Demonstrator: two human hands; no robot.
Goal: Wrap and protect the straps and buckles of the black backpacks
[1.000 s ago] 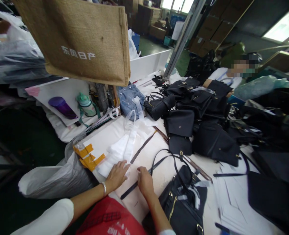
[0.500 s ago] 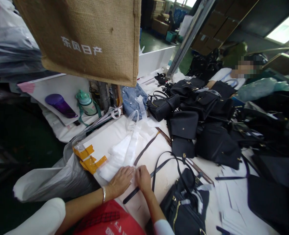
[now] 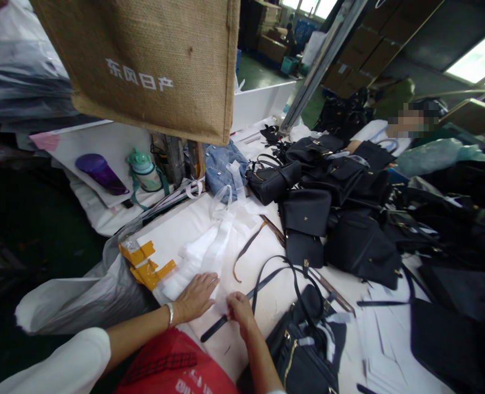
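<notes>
My left hand [image 3: 197,296] lies flat with fingers stretched out on a stack of thin white translucent sheets [image 3: 199,249]. Just right of it, my right hand [image 3: 240,309] has its fingers curled in a pinch at the edge of a sheet, and a see-through part spans the gap between both hands. A black strap [image 3: 213,329] passes beneath or beside my right hand; the exact contact is hidden. Above that hand curls a narrow brown strip [image 3: 248,246]. To the right sits a black backpack [image 3: 308,345] with gold zips and looped straps.
Several black bags [image 3: 304,213] crowd the right of the table, near white papers [image 3: 384,334]. A burlap bag [image 3: 152,65] hangs overhead. Orange tape [image 3: 148,262] marks the table's left corner, with bottles [image 3: 98,172] beyond. A person [image 3: 374,131] is at the far right.
My hands have moved slightly apart, with the left shifting left and the right a little downward. The brown strip's lower end has come free and curls near my right hand.
</notes>
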